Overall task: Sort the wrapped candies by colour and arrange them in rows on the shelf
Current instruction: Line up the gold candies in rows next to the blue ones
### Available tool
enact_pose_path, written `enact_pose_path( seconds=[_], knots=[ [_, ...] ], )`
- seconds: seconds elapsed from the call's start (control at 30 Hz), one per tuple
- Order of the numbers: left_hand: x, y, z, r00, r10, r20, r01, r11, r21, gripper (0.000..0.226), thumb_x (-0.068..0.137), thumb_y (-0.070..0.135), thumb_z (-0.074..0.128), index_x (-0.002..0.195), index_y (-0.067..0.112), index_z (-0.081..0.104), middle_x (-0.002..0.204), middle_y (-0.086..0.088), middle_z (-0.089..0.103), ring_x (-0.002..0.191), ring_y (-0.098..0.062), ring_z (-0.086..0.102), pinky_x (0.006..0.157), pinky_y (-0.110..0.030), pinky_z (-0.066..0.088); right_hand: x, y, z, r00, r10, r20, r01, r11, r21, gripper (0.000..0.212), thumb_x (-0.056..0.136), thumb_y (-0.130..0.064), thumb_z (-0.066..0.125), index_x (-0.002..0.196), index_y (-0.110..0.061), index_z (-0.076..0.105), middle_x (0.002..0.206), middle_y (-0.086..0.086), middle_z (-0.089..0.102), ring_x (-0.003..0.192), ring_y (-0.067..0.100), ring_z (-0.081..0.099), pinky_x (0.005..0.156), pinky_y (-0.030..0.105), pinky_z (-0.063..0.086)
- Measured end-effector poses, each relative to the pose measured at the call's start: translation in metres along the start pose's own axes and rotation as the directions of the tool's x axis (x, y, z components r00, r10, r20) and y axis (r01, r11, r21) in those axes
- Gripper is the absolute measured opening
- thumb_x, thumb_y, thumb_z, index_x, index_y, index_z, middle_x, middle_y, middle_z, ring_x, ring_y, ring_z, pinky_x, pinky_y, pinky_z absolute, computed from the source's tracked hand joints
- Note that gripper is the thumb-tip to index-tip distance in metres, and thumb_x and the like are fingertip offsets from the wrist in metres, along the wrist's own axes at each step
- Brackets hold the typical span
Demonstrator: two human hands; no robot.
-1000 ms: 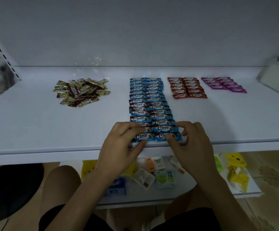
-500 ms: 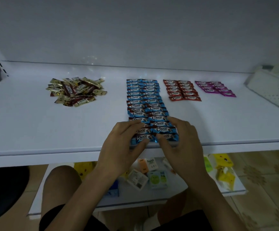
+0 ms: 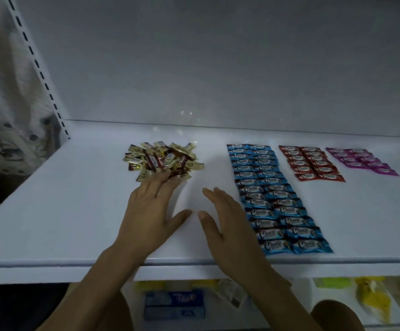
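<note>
Both hands lie over the near middle of the white shelf, fingers straight and spread, holding nothing. The left hand reaches toward the far left, and its fingertips touch the near edge of a loose pile of gold and brown candies, which lie jumbled across one another. The right hand is just beside the left, thumbs close but apart, palm down. Whether it rests on the shelf or hangs just above it cannot be told.

Right of the right hand, the blue candies run in two neat columns from the far part of the shelf nearly to its near edge. Further right, the red candies make two shorter columns at the far side, and the purple candies sit in a small group beyond them.

A slotted upright rises at the left. Below, a lower shelf carries a blue box and a yellow packet.
</note>
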State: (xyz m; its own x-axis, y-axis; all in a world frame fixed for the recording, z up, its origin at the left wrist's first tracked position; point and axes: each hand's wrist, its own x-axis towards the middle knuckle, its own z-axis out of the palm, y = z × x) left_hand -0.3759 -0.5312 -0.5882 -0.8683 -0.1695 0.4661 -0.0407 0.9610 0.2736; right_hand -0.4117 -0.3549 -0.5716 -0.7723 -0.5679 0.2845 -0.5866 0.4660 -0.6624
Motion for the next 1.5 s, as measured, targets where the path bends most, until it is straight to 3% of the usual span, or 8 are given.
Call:
enact_pose_path(
  seconds=[0.13, 0.23, 0.37, 0.47, 0.57, 1.03, 1.3, 1.5],
  knots=[
    [-0.004, -0.019, -0.011, 0.998, -0.061, -0.016, 0.062, 0.997, 0.045, 0.070, 0.080, 0.060, 0.044, 0.133, 0.015, 0.054, 0.137, -0.009, 0.052, 0.128, -0.031, 0.047, 0.096, -0.047, 0.044, 0.031, -0.018, 0.034, 0.997, 0.027, 0.069, -0.028, 1.000, 0.015, 0.045, 0.100, -0.027, 0.040, 0.144, -0.022, 0.032, 0.153, -0.001, 0.027, 0.141, 0.012, 0.020, 0.115, 0.027, 0.020],
    [0.003, -0.033, -0.015, 0.989, -0.148, 0.028, 0.147, 0.988, 0.042, 0.081, 0.076, 0.065, 0.036, 0.138, 0.014, 0.049, 0.142, -0.011, 0.048, 0.132, -0.032, 0.042, 0.100, -0.050, 0.041, 0.067, -0.024, 0.046, 0.997, 0.079, 0.006, -0.079, 0.996, -0.042, 0.052, 0.097, -0.031, 0.047, 0.144, -0.016, 0.032, 0.148, 0.004, 0.034, 0.136, 0.019, 0.028, 0.111, 0.032, 0.027],
    [0.003, -0.043, -0.009, 0.955, -0.252, 0.157, 0.248, 0.968, 0.047, 0.105, 0.066, 0.080, 0.013, 0.153, 0.021, 0.014, 0.160, -0.007, 0.013, 0.148, -0.023, 0.007, 0.117, -0.043, 0.017, 0.087, -0.018, 0.059, 0.988, 0.152, -0.020, -0.153, 0.975, -0.161, 0.069, 0.095, -0.042, 0.047, 0.150, -0.015, 0.016, 0.156, 0.010, 0.018, 0.144, 0.024, 0.013, 0.118, 0.037, 0.015],
    [0.004, -0.041, -0.006, 0.941, -0.261, 0.214, 0.246, 0.965, 0.092, 0.093, 0.082, 0.077, 0.026, 0.154, 0.024, 0.002, 0.162, -0.003, -0.001, 0.149, -0.018, -0.005, 0.118, -0.037, 0.007, 0.084, -0.009, 0.063, 0.986, 0.166, -0.022, -0.166, 0.957, -0.237, 0.072, 0.095, -0.047, 0.045, 0.150, -0.016, 0.010, 0.158, 0.011, 0.011, 0.146, 0.025, 0.008, 0.119, 0.038, 0.010],
    [0.002, -0.043, -0.006, 0.947, -0.255, 0.198, 0.242, 0.966, 0.089, 0.083, 0.090, 0.066, 0.035, 0.154, 0.024, 0.003, 0.162, -0.003, -0.002, 0.148, -0.018, -0.007, 0.118, -0.035, 0.005, 0.082, -0.008, 0.061, 0.982, 0.185, -0.043, -0.190, 0.955, -0.227, 0.070, 0.095, -0.041, 0.048, 0.150, -0.014, 0.013, 0.158, 0.013, 0.013, 0.145, 0.026, 0.009, 0.118, 0.036, 0.010],
    [0.002, -0.039, -0.009, 0.942, -0.268, 0.204, 0.261, 0.964, 0.060, 0.081, 0.091, 0.063, 0.040, 0.153, 0.022, 0.009, 0.162, -0.003, 0.006, 0.149, -0.020, 0.001, 0.118, -0.033, 0.006, 0.080, -0.013, 0.061, 0.986, 0.167, 0.001, -0.158, 0.938, -0.308, 0.059, 0.097, -0.034, 0.044, 0.147, -0.009, 0.024, 0.152, 0.014, 0.028, 0.141, 0.028, 0.023, 0.116, 0.039, 0.020],
    [0.002, -0.041, -0.008, 0.949, -0.255, 0.183, 0.254, 0.967, 0.032, 0.082, 0.090, 0.065, 0.041, 0.153, 0.019, 0.014, 0.161, -0.006, 0.012, 0.148, -0.022, 0.007, 0.118, -0.035, 0.009, 0.080, -0.016, 0.064, 0.991, 0.133, -0.008, -0.127, 0.927, -0.352, 0.055, 0.098, -0.032, 0.041, 0.145, -0.008, 0.026, 0.150, 0.015, 0.029, 0.140, 0.029, 0.024, 0.117, 0.037, 0.018],
    [-0.001, -0.045, 0.001, 0.970, -0.210, 0.121, 0.206, 0.977, 0.046, 0.096, 0.076, 0.074, 0.014, 0.151, 0.015, 0.023, 0.158, -0.009, 0.021, 0.147, -0.027, 0.016, 0.117, -0.039, 0.016, 0.080, -0.013, 0.064, 0.993, 0.122, -0.006, -0.117, 0.935, -0.336, 0.056, 0.099, -0.030, 0.041, 0.147, -0.010, 0.022, 0.154, 0.013, 0.021, 0.143, 0.027, 0.013, 0.119, 0.035, 0.011]
  ],
)
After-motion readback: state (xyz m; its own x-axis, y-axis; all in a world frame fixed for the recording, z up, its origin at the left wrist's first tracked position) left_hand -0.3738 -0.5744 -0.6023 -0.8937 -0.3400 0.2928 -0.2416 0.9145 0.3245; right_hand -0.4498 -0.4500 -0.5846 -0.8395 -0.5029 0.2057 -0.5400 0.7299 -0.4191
